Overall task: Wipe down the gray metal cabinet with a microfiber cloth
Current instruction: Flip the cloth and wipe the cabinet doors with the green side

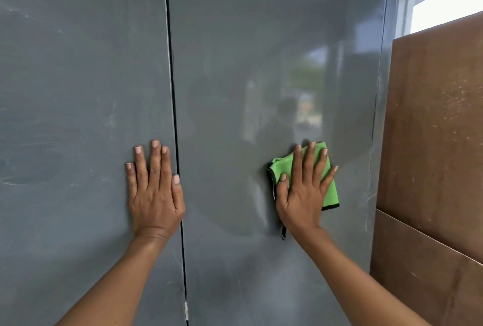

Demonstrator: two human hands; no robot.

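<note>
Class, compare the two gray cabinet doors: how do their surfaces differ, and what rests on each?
The left door looks dull and streaked; the right door is glossier, showing reflections. The left hand presses bare on the left door; the right hand presses a green cloth on the right door. Both doors are closed.

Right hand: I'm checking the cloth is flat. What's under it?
The green cloth, pressed against the gray cabinet door by the right hand. The cloth's middle is covered.
</note>
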